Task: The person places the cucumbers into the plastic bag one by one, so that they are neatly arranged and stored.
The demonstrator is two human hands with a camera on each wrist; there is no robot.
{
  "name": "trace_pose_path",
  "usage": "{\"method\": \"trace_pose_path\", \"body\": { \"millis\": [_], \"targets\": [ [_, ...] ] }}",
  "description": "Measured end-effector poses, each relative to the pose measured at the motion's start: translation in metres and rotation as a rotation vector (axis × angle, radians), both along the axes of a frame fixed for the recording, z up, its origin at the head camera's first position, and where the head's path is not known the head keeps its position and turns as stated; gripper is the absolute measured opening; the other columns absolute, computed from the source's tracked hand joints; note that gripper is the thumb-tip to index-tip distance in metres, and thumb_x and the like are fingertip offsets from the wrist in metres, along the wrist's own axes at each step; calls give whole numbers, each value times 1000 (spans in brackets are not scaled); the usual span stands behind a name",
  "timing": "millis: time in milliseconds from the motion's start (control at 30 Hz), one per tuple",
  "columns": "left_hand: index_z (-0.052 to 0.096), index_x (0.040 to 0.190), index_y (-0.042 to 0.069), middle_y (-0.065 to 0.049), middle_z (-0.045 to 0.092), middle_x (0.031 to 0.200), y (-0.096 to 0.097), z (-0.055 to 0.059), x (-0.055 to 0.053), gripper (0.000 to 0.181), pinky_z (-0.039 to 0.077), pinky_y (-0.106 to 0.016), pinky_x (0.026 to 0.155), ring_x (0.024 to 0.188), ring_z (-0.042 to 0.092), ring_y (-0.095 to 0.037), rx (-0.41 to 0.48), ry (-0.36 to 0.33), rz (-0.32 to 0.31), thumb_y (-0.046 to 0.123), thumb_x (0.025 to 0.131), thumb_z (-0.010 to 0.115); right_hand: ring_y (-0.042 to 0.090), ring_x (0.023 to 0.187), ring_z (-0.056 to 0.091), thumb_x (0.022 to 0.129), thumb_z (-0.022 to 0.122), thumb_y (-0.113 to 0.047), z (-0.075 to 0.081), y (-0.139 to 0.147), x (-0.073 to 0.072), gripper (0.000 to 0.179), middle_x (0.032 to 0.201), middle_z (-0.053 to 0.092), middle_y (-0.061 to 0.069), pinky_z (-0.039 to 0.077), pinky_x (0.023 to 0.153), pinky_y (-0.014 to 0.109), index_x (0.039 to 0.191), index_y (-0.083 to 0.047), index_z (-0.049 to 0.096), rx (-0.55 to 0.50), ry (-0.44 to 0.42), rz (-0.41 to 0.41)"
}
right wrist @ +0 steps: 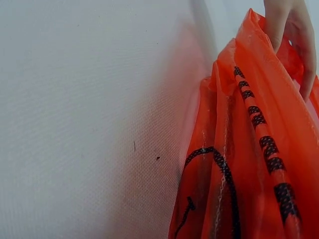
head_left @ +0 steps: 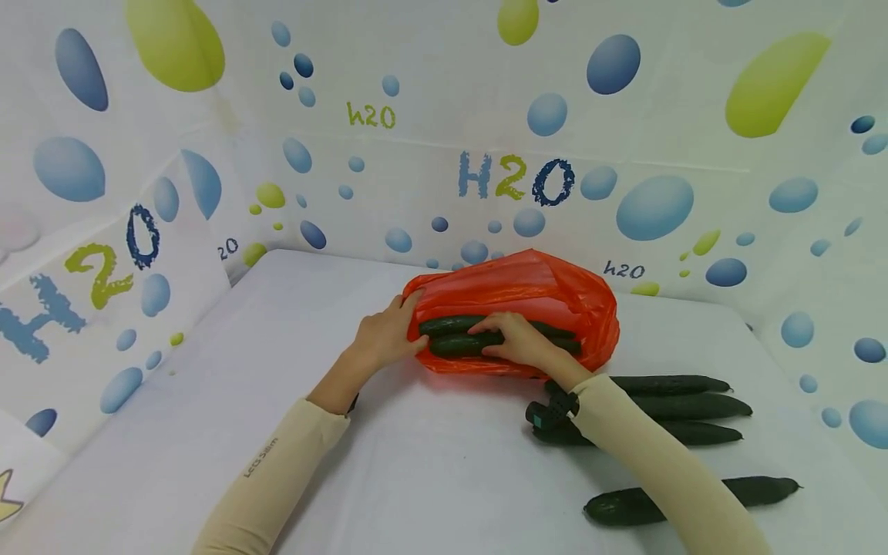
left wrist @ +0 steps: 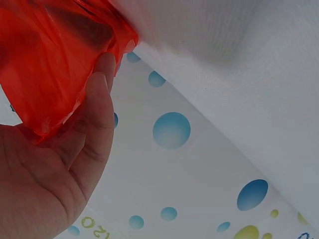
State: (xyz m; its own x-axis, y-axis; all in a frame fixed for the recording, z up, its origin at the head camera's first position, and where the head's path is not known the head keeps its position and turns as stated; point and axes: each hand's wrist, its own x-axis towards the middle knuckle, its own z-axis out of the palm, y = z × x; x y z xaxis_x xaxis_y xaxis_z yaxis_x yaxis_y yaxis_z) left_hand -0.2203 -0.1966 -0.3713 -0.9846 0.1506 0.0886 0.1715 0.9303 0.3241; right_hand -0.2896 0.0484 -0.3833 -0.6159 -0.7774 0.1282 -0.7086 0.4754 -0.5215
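A thin red plastic bag (head_left: 513, 274) lies on its side at the back of the table, its mouth facing forward. Two dark green cucumbers (head_left: 458, 344) are visible inside, side by side. My left hand (head_left: 388, 333) holds the bag's left edge, with the film between thumb and fingers in the left wrist view. My right hand (head_left: 516, 338) reaches into the mouth and grips the front cucumber from above, its thumb on the near side. Black printing shows on the red bag (right wrist: 259, 164) in the right wrist view.
Three more cucumbers (head_left: 687, 406) lie in a row right of the bag, partly under my right forearm. Another cucumber (head_left: 763, 490) lies nearer, crossed by the right sleeve (head_left: 666, 470). Wall sheets with printed bubbles surround the white table (head_left: 430, 462) at the back and sides.
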Motion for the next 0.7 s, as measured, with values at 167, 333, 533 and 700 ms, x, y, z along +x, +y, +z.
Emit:
{"method": "trace_pose_path", "body": {
  "millis": [167,333,533,700],
  "targets": [
    [25,152,10,-23,49,132,1,1,1,79,56,-50,74,84,64,-37,5,-2,0,36,89,66,28,114,59,85,73,-3,-1,0,0,35,121,67,12,47,100,44,120,-4,68,10,-12,-25],
    [24,153,10,-22,49,132,1,1,1,80,56,-50,75,85,64,-37,11,-9,0,36,89,65,28,115,59,86,72,-3,0,0,1,35,122,66,11,47,101,44,121,-4,67,29,-13,-37],
    [23,153,11,-22,49,132,1,2,1,80,56,-49,76,86,64,-36,14,-18,0,36,89,65,27,114,59,87,71,-5,5,-1,4,35,122,65,12,47,101,44,122,-4,66,62,-18,-49],
    [23,153,11,-22,49,132,1,2,1,80,56,-50,77,87,64,-37,17,-29,-2,36,89,65,28,110,60,88,70,-7,6,0,6,32,121,65,13,48,99,45,120,-3,66,63,-29,-74]
  ]
}}
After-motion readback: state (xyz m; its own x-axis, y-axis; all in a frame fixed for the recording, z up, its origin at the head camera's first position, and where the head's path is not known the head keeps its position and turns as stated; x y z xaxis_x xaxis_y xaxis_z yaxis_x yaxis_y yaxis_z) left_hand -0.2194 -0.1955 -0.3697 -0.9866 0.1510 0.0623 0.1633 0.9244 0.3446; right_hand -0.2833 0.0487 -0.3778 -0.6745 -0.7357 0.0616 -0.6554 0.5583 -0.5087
